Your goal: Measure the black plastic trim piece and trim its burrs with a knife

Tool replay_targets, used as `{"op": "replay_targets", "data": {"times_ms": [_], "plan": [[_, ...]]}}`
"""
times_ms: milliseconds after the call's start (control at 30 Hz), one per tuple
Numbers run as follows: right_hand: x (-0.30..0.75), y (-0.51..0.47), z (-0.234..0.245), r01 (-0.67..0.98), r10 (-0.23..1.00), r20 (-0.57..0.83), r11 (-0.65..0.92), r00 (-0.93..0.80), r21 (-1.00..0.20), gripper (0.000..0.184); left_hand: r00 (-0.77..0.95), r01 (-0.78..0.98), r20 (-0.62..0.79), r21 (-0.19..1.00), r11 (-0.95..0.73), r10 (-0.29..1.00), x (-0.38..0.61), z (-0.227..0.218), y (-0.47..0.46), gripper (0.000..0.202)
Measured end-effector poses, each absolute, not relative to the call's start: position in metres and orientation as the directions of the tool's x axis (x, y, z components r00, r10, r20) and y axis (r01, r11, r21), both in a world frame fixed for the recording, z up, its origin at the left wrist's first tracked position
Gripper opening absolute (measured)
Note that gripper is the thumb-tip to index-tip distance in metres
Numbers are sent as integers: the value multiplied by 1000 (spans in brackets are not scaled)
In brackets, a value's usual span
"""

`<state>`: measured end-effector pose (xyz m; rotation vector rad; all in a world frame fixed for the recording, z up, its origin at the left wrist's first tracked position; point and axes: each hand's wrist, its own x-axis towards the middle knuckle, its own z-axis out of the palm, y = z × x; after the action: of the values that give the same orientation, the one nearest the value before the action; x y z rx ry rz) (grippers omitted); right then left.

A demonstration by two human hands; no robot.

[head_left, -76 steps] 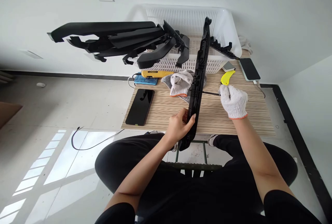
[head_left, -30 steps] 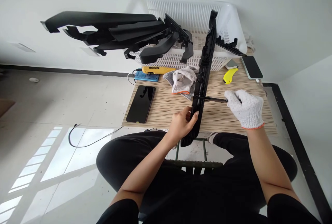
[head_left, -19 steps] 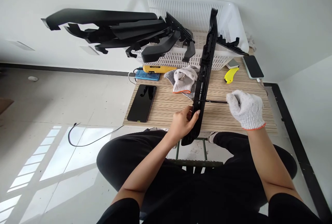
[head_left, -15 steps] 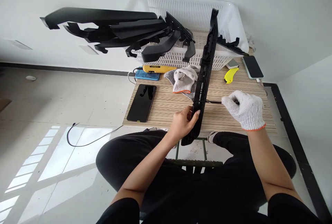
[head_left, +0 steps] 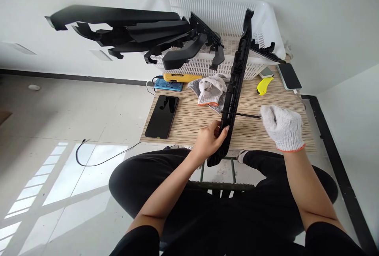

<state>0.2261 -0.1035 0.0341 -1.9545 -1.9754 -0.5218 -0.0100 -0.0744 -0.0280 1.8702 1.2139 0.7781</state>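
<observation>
My bare left hand (head_left: 209, 140) is closed around the lower part of a long black plastic trim piece (head_left: 235, 78). The piece leans away from me, its top end over the basket and its lower end past the table's near edge. In a white knitted glove with an orange cuff, my right hand (head_left: 280, 125) is closed on the end of a thin black strip (head_left: 248, 115). That strip runs nearly level from the trim piece to my fist and looks taut. Its end inside the glove is hidden.
A white plastic basket (head_left: 207, 59) at the back holds several black trim pieces (head_left: 156, 31), some jutting left. On the wooden table (head_left: 189, 123) lie a black phone (head_left: 162, 116), a yellow tool (head_left: 182, 78), a spare glove (head_left: 211, 90), a yellow cutter (head_left: 264, 86) and another phone (head_left: 288, 76).
My right hand has moved slightly right, drawing the black strip farther out from the trim piece. The trim piece's top has tilted a little to the right; my left hand keeps its grip.
</observation>
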Motion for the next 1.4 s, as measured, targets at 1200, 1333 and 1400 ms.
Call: {"op": "replay_targets", "data": {"times_ms": [1200, 1333, 1400], "plan": [[161, -103, 24, 740, 982, -131, -188, 134, -646, 39, 451, 418, 64, 867, -273, 890, -17, -27, -69, 35], [165, -93, 22, 700, 979, -89, -192, 181, -688, 46, 595, 335, 8, 906, -257, 804, -25, -28, -65, 51], [170, -88, 22, 703, 972, -49, -199, 228, -683, 49, 660, 289, 12, 919, -268, 751, -28, -30, -63, 64]]}}
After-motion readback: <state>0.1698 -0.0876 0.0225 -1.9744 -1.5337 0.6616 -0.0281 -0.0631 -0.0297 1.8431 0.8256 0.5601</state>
